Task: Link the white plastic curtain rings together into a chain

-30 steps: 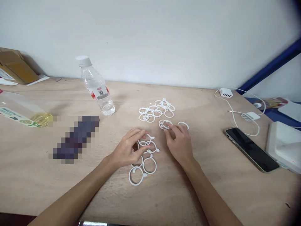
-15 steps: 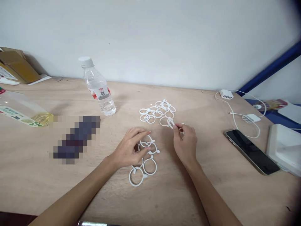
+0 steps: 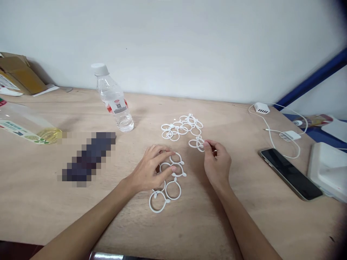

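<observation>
White plastic rings lie on a wooden table (image 3: pixel 189 224). A linked chain of rings (image 3: pixel 166 187) sits near me, and my left hand (image 3: pixel 151 168) rests on its far end with fingers curled over the top rings. My right hand (image 3: pixel 218 162) pinches a single white ring (image 3: pixel 196 143) between thumb and fingers, holding it just above the table. A loose pile of rings (image 3: pixel 182 127) lies farther back, just beyond the held ring.
A clear water bottle (image 3: pixel 112 98) stands at the back left. A bottle with yellow liquid (image 3: pixel 29 126) lies on its side at left, near cardboard (image 3: pixel 18 74). A phone (image 3: pixel 288 172), white charger and cable (image 3: pixel 282 133) and a white box (image 3: pixel 329 168) sit at right.
My right hand lifted a ring from the table in a pinch and has drawn slightly right with it. My left hand stays on the chain.
</observation>
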The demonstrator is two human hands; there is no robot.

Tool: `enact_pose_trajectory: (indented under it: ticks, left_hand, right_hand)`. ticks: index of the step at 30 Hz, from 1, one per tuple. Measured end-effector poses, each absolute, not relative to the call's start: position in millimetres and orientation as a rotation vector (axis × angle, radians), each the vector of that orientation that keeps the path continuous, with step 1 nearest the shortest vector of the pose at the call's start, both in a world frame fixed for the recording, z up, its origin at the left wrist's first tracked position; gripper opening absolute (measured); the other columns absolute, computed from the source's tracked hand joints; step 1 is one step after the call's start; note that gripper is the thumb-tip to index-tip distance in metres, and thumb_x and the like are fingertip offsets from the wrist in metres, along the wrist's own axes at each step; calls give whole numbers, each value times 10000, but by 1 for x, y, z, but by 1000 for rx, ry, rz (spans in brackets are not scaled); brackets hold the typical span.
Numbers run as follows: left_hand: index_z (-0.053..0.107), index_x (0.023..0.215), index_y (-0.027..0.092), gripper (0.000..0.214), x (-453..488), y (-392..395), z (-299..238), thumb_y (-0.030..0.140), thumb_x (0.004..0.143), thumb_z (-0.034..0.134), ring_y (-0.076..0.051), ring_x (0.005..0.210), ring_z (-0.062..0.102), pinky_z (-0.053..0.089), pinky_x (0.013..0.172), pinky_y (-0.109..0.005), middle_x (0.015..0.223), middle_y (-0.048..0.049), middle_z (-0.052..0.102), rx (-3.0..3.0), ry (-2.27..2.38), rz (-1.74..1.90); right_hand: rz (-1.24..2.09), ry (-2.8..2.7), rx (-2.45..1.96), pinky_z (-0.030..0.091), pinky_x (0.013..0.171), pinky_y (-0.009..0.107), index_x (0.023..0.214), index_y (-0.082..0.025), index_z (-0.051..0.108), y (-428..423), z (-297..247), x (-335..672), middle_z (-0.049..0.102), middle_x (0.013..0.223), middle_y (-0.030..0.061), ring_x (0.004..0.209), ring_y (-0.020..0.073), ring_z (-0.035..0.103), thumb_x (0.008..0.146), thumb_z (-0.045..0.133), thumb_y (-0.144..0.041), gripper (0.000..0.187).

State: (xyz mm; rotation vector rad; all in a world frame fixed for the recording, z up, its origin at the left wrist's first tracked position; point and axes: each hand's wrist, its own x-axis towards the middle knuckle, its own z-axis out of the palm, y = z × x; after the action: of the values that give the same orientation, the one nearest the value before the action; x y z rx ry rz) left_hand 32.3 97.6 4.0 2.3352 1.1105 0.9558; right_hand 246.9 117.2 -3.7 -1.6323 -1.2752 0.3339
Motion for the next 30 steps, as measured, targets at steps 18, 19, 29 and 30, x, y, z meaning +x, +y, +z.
enact_pose_trajectory:
  ticks: [18,19,29,30]
  left_hand:
    - [624,1164,185,317,32,98,3,339,892,570,-247,1087,548,437,961,-430,1134,-112,609,2314,1099,970]
    - [627,1158,186,313,32,98,3,341,892,571,-246,1083,550,438,958,-429,1130,-111,610,2311,1101,972]
    - [625,1153,180,302,32,98,5,322,892,571,-238,1070,555,450,951,-424,1127,-110,612,2288,1100,963]
    - [626,1152,178,304,32,98,5,323,891,572,-239,1069,556,452,952,-424,1125,-110,613,2286,1100,964]
  right_hand:
    - [401,-939,-1576,514,520,310,985,-150,629,120,-2,251,653,915,81,517,121,576,844,538,-416,315]
    - [427,-911,-1561,522,526,314,978,-150,631,121,-2,252,653,896,71,512,119,577,831,556,-406,304]
    - [657,-746,-1301,514,526,253,965,-166,594,126,-3,256,615,768,-18,639,125,607,663,735,-276,351]
    - [674,-755,-1302,509,532,249,977,-163,603,126,-3,256,620,774,-17,642,122,603,632,766,-270,395]
